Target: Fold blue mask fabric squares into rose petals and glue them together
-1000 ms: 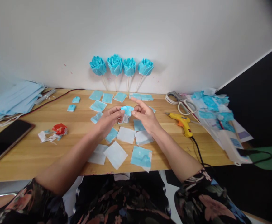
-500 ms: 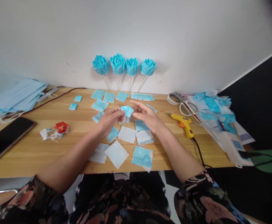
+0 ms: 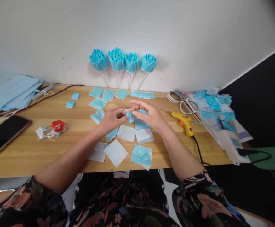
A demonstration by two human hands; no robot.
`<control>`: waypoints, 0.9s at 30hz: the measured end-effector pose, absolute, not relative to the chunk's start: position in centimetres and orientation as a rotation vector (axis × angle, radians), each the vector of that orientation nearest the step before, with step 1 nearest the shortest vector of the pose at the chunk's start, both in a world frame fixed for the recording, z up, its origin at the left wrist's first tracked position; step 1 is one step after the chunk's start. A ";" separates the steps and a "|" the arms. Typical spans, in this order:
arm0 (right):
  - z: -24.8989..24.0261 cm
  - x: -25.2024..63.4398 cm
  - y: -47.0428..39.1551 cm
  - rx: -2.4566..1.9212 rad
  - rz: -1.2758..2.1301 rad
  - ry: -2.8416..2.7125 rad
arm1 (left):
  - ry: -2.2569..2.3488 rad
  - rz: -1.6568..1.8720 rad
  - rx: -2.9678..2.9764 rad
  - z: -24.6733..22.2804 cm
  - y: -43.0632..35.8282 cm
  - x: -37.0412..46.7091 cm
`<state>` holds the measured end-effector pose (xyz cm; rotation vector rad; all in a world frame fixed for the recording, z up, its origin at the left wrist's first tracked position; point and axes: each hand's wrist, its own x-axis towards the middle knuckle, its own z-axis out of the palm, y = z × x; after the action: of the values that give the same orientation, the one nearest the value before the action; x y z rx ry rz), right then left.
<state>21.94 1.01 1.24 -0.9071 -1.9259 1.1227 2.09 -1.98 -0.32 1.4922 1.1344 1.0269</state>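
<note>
Between my two hands, above the middle of the table, is a small folded piece of blue mask fabric, partly covered by fingers. My left hand is closed, pinching its left side between thumb and fingers. Thumb and index finger of my right hand press on its right side, with the other fingers curved above. Cut blue fabric squares lie around and under the hands. Some white-side-up squares are nearer the front edge. Two small folded blue pieces rest farther left.
Several blue fabric flowers on sticks lean against the wall. On the right are a yellow glue gun, scissors, white tape and blue scraps. Face masks, a phone and a red scrap occupy the left.
The blue piece has been folded smaller and is now mostly hidden by my fingers. My hands have drawn closer together, and the view has shifted slightly.
</note>
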 end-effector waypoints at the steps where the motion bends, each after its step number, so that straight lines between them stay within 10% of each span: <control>1: 1.1 21.8 1.0 -0.918 1.096 -1.951 | 1.137 1.025 1.509 -0.3 -2.0 2.1; 16: 0.4 21.1 1.4 -0.902 1.297 -1.532 | 1.038 1.171 1.225 -0.2 -1.8 2.3; 27: 1.2 21.2 0.3 -0.843 0.597 -2.002 | 1.258 1.161 1.593 -0.6 -2.1 2.2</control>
<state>21.17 0.32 1.23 -0.8428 -2.0018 0.5972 2.24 -2.11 -0.57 1.5930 1.2583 1.1608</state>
